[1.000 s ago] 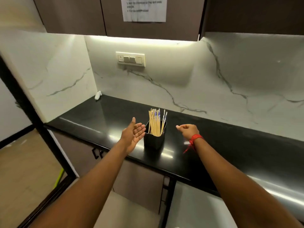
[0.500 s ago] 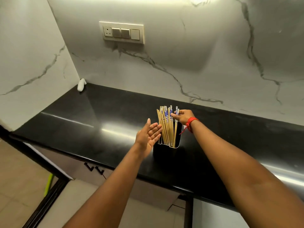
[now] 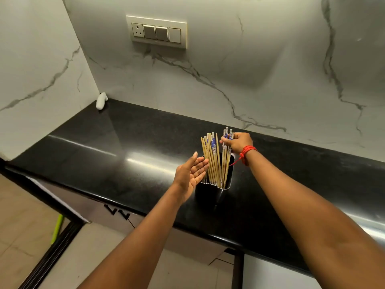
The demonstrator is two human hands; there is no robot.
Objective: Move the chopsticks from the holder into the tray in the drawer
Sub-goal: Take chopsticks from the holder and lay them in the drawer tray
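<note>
A black square holder stands on the black countertop and holds several wooden chopsticks with blue-and-white patterned tops. My right hand, a red thread around its wrist, pinches the tops of a few chopsticks on the holder's right side; these are pulled a little apart from the rest. My left hand hovers open, palm facing right, at the holder's left side, fingertips close to the sticks. The drawer and its tray are not in view.
A small white object leans in the back left corner of the counter. A switch plate sits on the marble wall. Cabinet fronts with black handles run under the counter edge. A green stick stands by the floor at left.
The camera has come closer to the counter. My right hand has closed on the tops of a few chopsticks and drawn them to the right. My left hand stays open beside the holder.
</note>
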